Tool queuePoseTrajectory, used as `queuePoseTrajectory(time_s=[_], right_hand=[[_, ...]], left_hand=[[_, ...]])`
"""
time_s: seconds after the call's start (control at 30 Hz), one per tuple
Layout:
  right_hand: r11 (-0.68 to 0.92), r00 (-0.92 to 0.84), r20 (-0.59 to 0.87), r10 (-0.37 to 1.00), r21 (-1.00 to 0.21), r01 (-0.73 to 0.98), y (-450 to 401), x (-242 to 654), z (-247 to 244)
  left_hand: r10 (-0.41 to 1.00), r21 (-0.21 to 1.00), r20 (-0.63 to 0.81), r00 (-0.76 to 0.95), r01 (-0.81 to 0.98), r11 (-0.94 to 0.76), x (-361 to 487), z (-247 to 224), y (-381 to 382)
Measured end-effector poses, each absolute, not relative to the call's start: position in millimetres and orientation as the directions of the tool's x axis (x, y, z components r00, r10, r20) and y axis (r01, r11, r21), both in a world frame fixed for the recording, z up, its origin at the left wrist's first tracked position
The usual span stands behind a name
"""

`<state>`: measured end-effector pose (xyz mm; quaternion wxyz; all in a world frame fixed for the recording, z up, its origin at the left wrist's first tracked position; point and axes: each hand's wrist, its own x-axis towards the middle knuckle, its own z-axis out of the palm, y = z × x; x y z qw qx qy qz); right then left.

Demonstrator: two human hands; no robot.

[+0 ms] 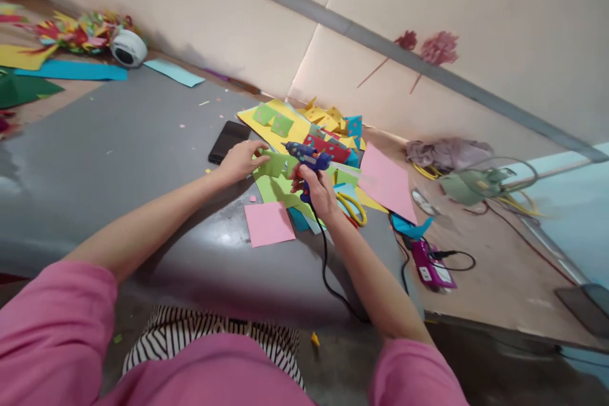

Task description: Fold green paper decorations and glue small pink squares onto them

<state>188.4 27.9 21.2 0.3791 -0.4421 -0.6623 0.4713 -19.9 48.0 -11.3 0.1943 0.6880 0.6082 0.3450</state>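
My right hand [318,189] is wrapped round the handle of a blue glue gun [308,155], whose nozzle points left. A clear glue stick [349,169] juts from its rear, and a black cord hangs from the handle. Between thumb and fingers, my left hand [241,161] pinches a folded piece of green paper [275,163], just below and left of the nozzle. Beneath both hands lies a light-green sheet [280,193]. A black phone [228,141] is beside my left hand, and yellow-handled scissors [352,209] rest near my right wrist.
Folded yellow, red and blue paper pieces [328,119] are heaped behind the glue gun. Pink sheets [269,224] lie in front and to the right. A purple power strip [432,264] stands at right. Far left are a white round device [128,49] and colourful paper bundles [80,32].
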Motion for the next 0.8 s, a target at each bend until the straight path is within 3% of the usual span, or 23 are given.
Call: queuePoseTrajectory(time_s=[0.27,0.47,0.8], right_hand=[[0.163,-0.327,0.055,0.944,-0.935,0.315,21.2,192.2,0.8],[0.188,-0.357,0.054,0.933,-0.916,0.354,15.8,191.4,2.9],[0.203,-0.369,0.073,0.927,-0.923,0.326,15.3,192.2,-0.1]], left_hand=[[0.97,0.7,0.236,0.049,0.684,-0.205,-23.8,-15.9,48.9],[0.984,0.792,0.181,-0.001,0.593,-0.145,-30.7,-9.3,47.7],[0.989,0.734,0.128,0.072,0.664,-0.143,-26.4,-8.9,45.0]])
